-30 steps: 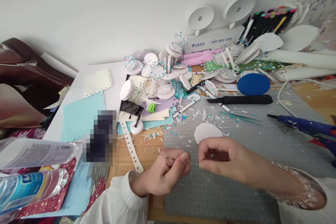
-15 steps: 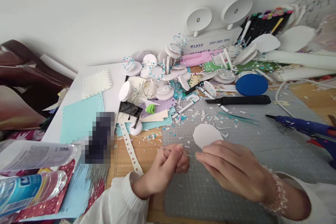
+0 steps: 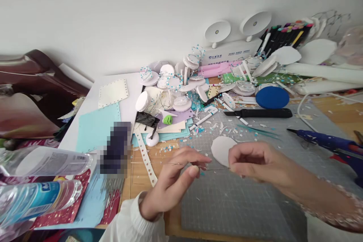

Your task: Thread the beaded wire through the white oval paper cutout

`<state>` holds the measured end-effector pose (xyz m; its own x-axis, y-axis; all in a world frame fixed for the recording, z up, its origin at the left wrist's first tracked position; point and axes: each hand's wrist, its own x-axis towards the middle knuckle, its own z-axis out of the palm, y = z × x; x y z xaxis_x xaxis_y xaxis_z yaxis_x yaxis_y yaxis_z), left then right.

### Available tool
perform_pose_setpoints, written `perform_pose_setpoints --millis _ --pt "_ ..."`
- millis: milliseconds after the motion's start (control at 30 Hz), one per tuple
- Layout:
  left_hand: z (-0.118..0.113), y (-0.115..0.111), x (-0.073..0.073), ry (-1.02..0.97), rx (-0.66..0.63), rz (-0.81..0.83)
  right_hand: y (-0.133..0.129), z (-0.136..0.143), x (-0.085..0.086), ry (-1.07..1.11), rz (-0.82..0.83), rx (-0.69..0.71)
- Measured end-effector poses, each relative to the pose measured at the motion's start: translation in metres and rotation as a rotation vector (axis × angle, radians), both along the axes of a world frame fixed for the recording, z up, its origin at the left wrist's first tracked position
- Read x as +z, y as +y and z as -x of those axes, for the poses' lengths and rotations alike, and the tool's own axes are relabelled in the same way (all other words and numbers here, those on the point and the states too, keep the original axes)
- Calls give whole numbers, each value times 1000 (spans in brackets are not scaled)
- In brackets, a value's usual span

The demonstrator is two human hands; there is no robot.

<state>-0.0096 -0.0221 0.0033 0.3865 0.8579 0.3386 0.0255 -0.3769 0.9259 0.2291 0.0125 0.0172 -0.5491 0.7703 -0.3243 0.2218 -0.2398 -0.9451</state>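
A thin wire (image 3: 217, 169) stretches between my two hands, above the grey cutting mat (image 3: 227, 208). My right hand (image 3: 255, 162) pinches its right end. My left hand (image 3: 180, 177) has its fingers bent round the wire, which runs on past it to the left; the thumb stands a little apart from the fingertips. A white foam disc (image 3: 222, 150) lies on the mat just behind the hands, its right edge covered by my right hand. Small white and blue bits (image 3: 170, 147) are scattered behind my left hand.
Wire-wrapped white discs (image 3: 181, 103) are heaped at the back. A black cutter (image 3: 261, 113), a blue lid (image 3: 272, 97) and teal tweezers (image 3: 256, 130) lie behind the mat's middle. A blue glue gun (image 3: 326, 141) is at the right, bottles (image 3: 42, 196) at the left.
My right hand has moved right and turned from flat, extended fingers to a pinch. My left hand has loosened from a fist, its fingers now stretched forward. The view has shifted slightly.
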Motion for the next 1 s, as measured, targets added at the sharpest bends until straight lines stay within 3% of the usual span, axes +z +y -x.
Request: perform_pose_setpoints --millis 133,333,633,800,1000 --pt "3 -17 7 -34 101 -79 -16 -9 4 51 241 -29" --pt "4 -39 6 -110 209 -143 -46 -16 4 46 390 -68" --pt "2 -49 1 -223 190 -211 -69 -15 -2 91 524 -124" --pt "-3 -52 -4 -237 275 -187 -75 -16 -8 30 372 -113" --pt "-10 -53 -14 -384 368 -51 -75 -14 -12 -94 -39 -148"
